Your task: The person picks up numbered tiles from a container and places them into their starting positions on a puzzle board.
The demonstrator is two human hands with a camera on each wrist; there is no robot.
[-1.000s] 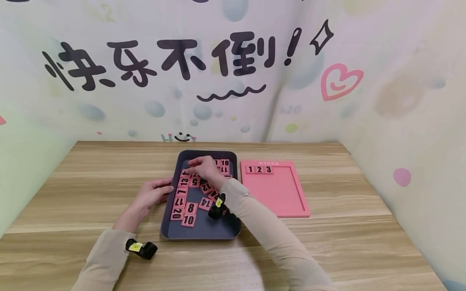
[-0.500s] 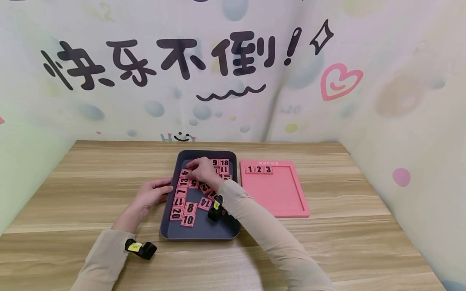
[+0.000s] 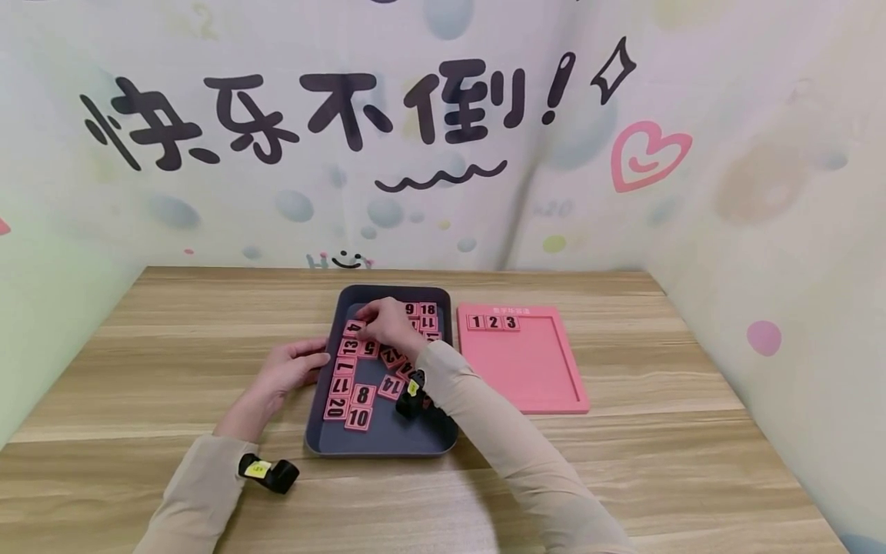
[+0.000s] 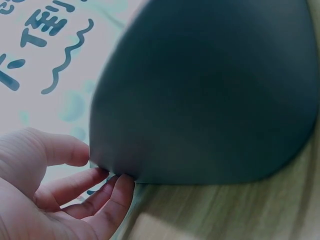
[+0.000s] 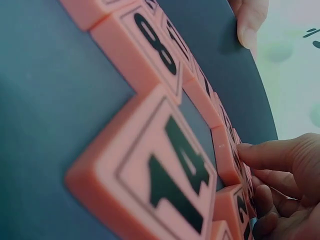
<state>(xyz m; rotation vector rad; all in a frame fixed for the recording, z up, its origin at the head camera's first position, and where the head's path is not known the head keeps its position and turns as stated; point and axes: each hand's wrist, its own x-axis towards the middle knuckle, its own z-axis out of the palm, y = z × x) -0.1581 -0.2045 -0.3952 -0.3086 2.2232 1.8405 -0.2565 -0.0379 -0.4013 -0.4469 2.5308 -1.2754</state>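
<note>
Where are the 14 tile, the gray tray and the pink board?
14 tile (image 5: 170, 171): right wrist view, numbered face.
Gray tray (image 3: 394, 439): head view, bare floor.
Pink board (image 3: 524, 365): head view, recessed middle.

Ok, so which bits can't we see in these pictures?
Head view: part of the tray, hidden behind the right hand.
Head view: white writing on the pink board, too small to read.
Left wrist view: number tiles, hidden by the tray's outside.
Right wrist view: number of the top-left tile, cut off by the top edge.
</note>
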